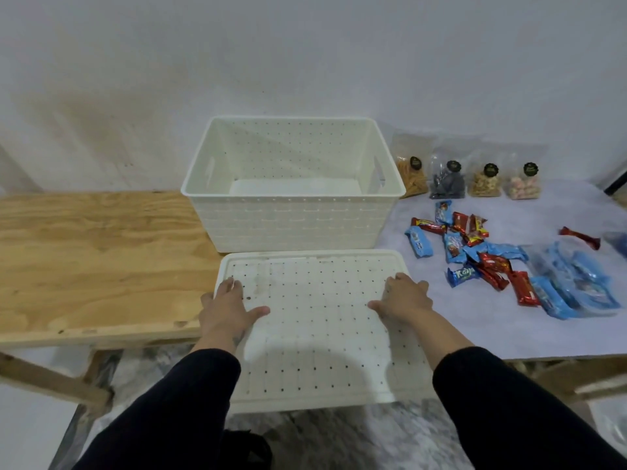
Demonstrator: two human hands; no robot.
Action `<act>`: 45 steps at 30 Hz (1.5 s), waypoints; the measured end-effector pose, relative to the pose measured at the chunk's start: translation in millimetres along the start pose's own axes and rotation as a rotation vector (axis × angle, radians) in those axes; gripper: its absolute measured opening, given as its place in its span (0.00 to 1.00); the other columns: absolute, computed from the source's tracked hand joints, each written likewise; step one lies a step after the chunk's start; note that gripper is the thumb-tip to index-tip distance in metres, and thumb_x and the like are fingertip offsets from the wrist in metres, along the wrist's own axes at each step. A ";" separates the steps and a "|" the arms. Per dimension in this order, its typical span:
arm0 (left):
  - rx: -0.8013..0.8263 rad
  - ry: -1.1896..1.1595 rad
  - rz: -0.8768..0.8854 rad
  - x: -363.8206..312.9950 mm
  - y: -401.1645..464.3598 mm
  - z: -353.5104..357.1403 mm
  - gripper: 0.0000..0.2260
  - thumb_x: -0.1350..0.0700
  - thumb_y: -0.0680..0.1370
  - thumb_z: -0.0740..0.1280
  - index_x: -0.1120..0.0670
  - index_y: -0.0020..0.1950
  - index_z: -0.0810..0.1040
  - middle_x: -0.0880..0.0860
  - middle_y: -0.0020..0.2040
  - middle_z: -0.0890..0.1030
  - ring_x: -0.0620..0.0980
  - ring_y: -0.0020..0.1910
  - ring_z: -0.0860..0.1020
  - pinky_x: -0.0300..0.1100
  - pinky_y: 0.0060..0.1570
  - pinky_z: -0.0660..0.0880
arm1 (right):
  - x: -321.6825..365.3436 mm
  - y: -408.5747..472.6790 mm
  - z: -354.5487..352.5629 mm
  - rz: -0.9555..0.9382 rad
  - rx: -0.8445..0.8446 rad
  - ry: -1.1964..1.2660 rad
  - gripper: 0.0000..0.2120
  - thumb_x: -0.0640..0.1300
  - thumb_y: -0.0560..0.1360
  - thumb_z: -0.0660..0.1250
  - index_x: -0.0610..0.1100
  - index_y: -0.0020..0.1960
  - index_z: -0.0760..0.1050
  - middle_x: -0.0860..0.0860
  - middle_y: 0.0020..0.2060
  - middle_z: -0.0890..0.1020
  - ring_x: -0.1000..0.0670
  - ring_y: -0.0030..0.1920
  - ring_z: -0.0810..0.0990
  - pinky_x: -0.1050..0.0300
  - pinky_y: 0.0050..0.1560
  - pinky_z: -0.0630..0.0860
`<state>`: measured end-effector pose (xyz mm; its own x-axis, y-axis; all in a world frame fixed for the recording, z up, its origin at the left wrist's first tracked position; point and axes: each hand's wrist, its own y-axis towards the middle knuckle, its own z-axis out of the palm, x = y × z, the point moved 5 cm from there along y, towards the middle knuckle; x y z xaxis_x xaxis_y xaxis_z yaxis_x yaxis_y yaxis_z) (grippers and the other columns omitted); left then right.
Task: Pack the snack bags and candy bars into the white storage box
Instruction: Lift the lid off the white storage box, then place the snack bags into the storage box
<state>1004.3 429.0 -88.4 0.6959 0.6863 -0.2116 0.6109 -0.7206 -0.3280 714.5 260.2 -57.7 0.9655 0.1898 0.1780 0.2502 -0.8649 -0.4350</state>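
Observation:
The white storage box (291, 215) stands open and empty at the table's middle, against the wall. Its white perforated lid (315, 327) lies flat in front of it, hanging over the table's near edge. My left hand (227, 307) grips the lid's left edge, thumb on top. My right hand (403, 298) holds the right side, fingers curled over the edge. Several clear snack bags (451, 183) stand in a row right of the box. Red and blue candy bars (488, 259) lie scattered in front of them.
The left half of the table is bare plywood (95, 252); the right half has a pale cover (475, 330). A clear pouch of blue packets (583, 283) lies at the far right. The wall stands close behind the box.

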 end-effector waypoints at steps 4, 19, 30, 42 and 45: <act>0.035 0.027 -0.025 -8.1 -2.0 -8.5 0.39 0.32 0.71 0.64 0.54 0.74 0.61 0.49 0.78 0.55 0.60 0.72 0.59 0.52 0.67 0.65 | 2.2 0.3 -3.7 -0.003 0.003 -0.006 0.29 0.62 0.70 0.67 0.45 0.63 0.69 0.50 0.64 0.69 0.40 0.63 0.64 0.49 0.52 0.68; 0.103 -0.042 0.389 -211.9 -20.4 -53.8 0.24 0.42 0.78 0.60 0.51 0.72 0.67 0.53 0.72 0.69 0.55 0.71 0.65 0.51 0.67 0.67 | -37.0 -4.8 -89.1 -0.066 -0.076 0.058 0.30 0.58 0.76 0.63 0.47 0.74 0.62 0.45 0.72 0.68 0.40 0.71 0.64 0.47 0.69 0.65; 0.073 -0.376 0.552 -404.1 19.6 -37.6 0.28 0.48 0.76 0.66 0.52 0.74 0.62 0.54 0.73 0.67 0.55 0.69 0.68 0.46 0.69 0.66 | -118.4 91.5 -176.5 -0.048 -0.192 0.170 0.25 0.55 0.74 0.66 0.48 0.69 0.69 0.44 0.66 0.73 0.40 0.66 0.71 0.49 0.64 0.71; -0.191 -0.598 0.222 -451.4 170.8 -22.9 0.43 0.48 0.72 0.72 0.39 0.77 0.46 0.57 0.78 0.51 0.59 0.77 0.53 0.57 0.73 0.55 | -153.8 284.7 -219.9 -0.160 -0.224 0.574 0.42 0.41 0.72 0.72 0.54 0.77 0.51 0.46 0.74 0.64 0.43 0.73 0.64 0.49 0.72 0.63; -0.171 -0.624 0.229 -455.8 187.7 -18.4 0.45 0.54 0.73 0.72 0.40 0.77 0.44 0.56 0.76 0.57 0.56 0.74 0.60 0.53 0.72 0.58 | -155.6 306.8 -211.7 -0.147 -0.232 0.549 0.46 0.41 0.71 0.73 0.59 0.77 0.47 0.48 0.75 0.63 0.43 0.73 0.64 0.45 0.70 0.67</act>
<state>808.7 -21.0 -36.5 0.4981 0.4063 -0.7660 0.5607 -0.8248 -0.0729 625.9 -133.1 -32.0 0.7286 0.1011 0.6775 0.2967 -0.9380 -0.1791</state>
